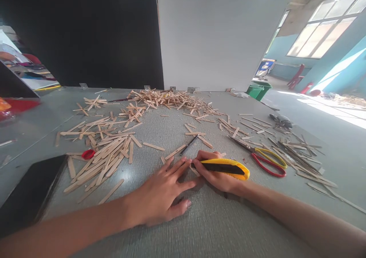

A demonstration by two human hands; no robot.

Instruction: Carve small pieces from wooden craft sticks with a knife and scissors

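Note:
My right hand [215, 174] grips a yellow and black utility knife [228, 168], its front end low over the table and its blade hidden by my fingers. Palm down, my left hand [168, 189] lies with fingers spread, the fingertips close to the knife's front end. A small wooden stick piece [195, 169] shows partly between the two hands; I cannot tell how firmly the fingers press it. Just beyond the hands lie a dark pen-like tool [189, 145] and a popsicle stick [175, 151].
Piles of popsicle sticks [111, 155] spread to the left and the back. Scissors [270, 164] with red and yellow handles lie at right, near wood scraps [311, 162]. A black flat object [34, 189] and a red ring [88, 153] are at left. Upright panels [206, 36] close off the back.

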